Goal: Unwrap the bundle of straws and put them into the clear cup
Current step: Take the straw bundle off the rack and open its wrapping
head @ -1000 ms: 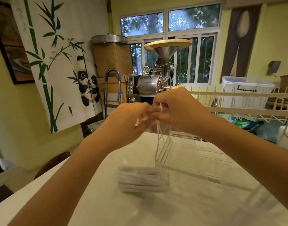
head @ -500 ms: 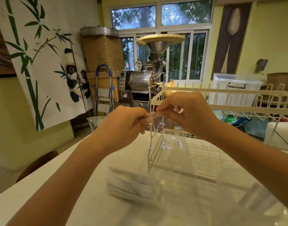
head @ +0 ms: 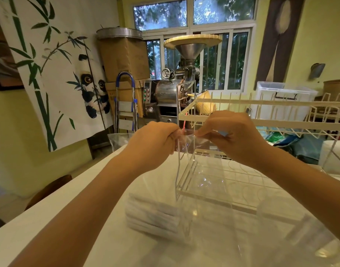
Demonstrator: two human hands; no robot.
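A bundle of white paper-wrapped straws lies on the white table, below my hands. A clear plastic wrapper hangs from my fingers down to the bundle's right end. My left hand and my right hand each pinch the wrapper's top edge, a little apart, where a thin red strip shows. A blurred clear cup-like shape stands at the lower right; I cannot tell it for certain.
A white wire dish rack stands on the table just behind my hands. A clear container sits at the table's far left edge. Behind are a metal machine with a funnel, a folded ladder and a panda hanging.
My hands have drawn slightly apart at the wrapper's top and the red strip now shows. The view has tilted down, so the straws and table fill more of the frame.
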